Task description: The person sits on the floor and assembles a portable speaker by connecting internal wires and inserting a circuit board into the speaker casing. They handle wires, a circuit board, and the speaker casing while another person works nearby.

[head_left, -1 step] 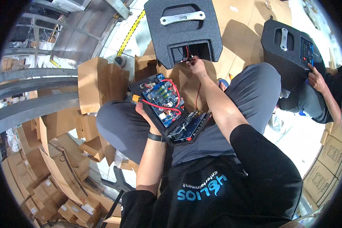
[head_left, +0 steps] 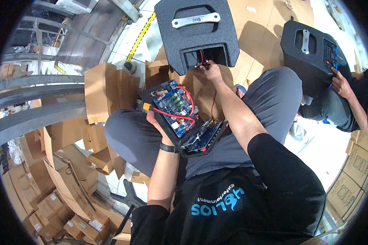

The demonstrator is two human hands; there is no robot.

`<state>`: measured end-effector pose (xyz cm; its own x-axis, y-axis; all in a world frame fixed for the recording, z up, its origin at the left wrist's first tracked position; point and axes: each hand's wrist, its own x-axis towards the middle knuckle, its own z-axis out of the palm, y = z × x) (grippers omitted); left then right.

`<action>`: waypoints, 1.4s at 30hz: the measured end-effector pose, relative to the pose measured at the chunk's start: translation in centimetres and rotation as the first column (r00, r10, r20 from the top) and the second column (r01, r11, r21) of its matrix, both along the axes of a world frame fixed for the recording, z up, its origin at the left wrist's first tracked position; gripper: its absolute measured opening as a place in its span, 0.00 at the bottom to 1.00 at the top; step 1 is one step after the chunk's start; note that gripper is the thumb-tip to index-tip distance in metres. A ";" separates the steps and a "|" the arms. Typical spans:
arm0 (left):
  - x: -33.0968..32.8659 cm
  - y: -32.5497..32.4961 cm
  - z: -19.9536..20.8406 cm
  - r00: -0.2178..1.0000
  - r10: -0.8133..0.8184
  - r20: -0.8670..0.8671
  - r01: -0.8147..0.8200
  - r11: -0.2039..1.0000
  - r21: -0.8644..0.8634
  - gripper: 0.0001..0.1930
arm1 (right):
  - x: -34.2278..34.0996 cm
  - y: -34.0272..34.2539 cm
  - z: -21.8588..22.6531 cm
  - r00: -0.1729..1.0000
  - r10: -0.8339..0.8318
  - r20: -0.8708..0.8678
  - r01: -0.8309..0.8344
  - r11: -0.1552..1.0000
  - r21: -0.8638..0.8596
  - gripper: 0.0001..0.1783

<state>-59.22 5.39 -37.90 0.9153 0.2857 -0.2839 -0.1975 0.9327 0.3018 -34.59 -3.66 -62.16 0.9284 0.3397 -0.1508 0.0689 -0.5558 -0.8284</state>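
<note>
Resting over my lap is an amplifier module (head_left: 171,112), a black panel with blue circuit boards, red wires and a yellow connector. My left hand (head_left: 154,122) is closed around its left edge from beneath, the fingers partly hidden. In front of my knees stands a black speaker cabinet (head_left: 198,38) with a silver handle (head_left: 196,19) and a rectangular opening. At that opening my right hand (head_left: 212,71) pinches thin red and black wires (head_left: 202,61). A red wire (head_left: 213,104) also runs down from near my right wrist to the module.
At right, another person's hand (head_left: 341,83) touches a second black speaker (head_left: 306,53) with a control panel. Cardboard boxes (head_left: 100,92) stand at left, beside grey metal rails (head_left: 41,116). More printed cartons (head_left: 355,163) are stacked at far right. Flat cardboard (head_left: 265,45) covers the floor ahead.
</note>
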 end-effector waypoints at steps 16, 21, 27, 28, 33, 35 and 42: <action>1.4 0.0 0.4 0.998 -0.041 0.045 0.043 0.999 -0.025 0.61 | -1.0 1.4 4.6 0.988 -0.071 -0.136 0.096 0.979 0.183 0.19; 1.3 0.4 0.2 0.990 -0.062 0.125 0.070 0.996 -0.057 0.63 | 2.0 3.3 7.0 0.987 0.031 -0.155 0.017 0.953 0.303 0.16; 1.6 0.2 0.5 0.983 -0.028 0.180 0.048 0.993 -0.108 0.68 | 0.4 3.0 10.7 0.706 0.171 -0.687 0.151 0.912 0.382 0.11; 1.6 -0.1 0.7 0.983 -0.020 0.185 0.035 0.996 -0.081 0.67 | 0.1 2.2 11.5 0.655 0.194 -0.730 0.068 0.947 0.313 0.11; 1.9 -0.2 1.3 0.977 -0.008 0.214 0.001 1.000 0.030 0.68 | 0.7 -0.7 15.3 0.589 0.327 -0.739 -0.358 0.925 0.123 0.13; 1.9 0.2 1.5 0.977 -0.015 0.215 0.005 0.999 0.047 0.70 | 1.1 -1.2 16.5 0.580 0.379 -0.721 -0.395 0.905 0.158 0.15; 3.4 1.1 3.5 0.956 -0.078 0.281 0.086 0.996 -0.016 0.67 | 0.7 -3.5 19.4 0.757 0.395 -0.521 -0.341 0.918 0.202 0.10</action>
<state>-55.78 6.52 -34.43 0.9792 0.2018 -0.0196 -0.1927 0.9564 0.2195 -33.87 -7.20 -42.78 0.5028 0.6752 -0.5398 -0.2205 -0.5036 -0.8353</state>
